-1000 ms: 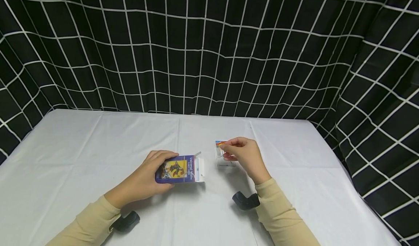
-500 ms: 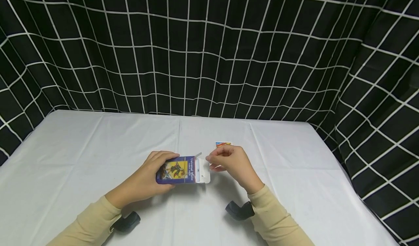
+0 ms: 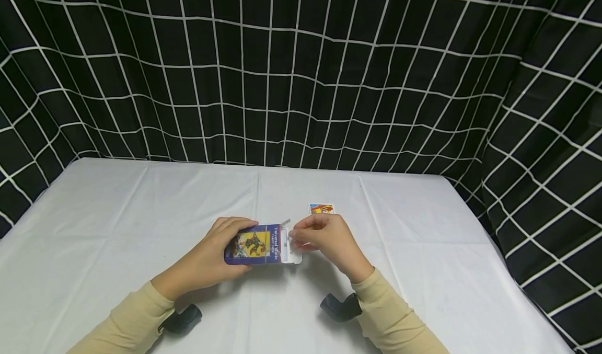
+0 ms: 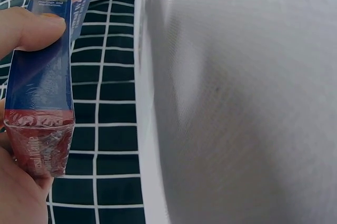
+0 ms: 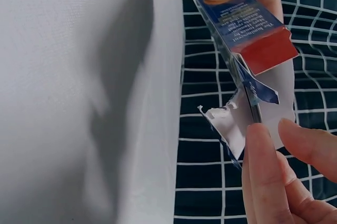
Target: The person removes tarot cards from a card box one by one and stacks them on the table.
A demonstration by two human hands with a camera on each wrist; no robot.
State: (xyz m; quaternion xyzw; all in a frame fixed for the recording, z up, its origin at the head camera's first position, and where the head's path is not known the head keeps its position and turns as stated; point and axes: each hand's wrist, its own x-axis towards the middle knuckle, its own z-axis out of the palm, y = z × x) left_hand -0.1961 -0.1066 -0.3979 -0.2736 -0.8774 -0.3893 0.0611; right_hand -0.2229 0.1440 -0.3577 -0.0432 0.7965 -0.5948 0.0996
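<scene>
My left hand [image 3: 207, 260] grips a blue tarot deck box [image 3: 249, 244] with a yellow picture on its face. In the left wrist view its thumb presses the narrow blue side, and crinkled clear wrap covers the red end. The box's torn flaps [image 5: 231, 118] stand open toward the right. My right hand [image 3: 329, 239] is at that open end. In the right wrist view a fingertip [image 5: 259, 134] touches a thin dark edge sticking out between the flaps, while the thumb stands a little apart. Behind the right hand lies a colourful card [image 3: 322, 208], partly hidden.
A white cloth [image 3: 141, 207] with fold creases covers the table. Black curtains with white grid lines [image 3: 282, 82] rise behind it and at both sides. A dark wrist mount [image 3: 183, 320] juts from each sleeve.
My right hand has come from the card on the table leftward and nearer to the box's open end. The card is left lying there. The left hand and box have hardly moved.
</scene>
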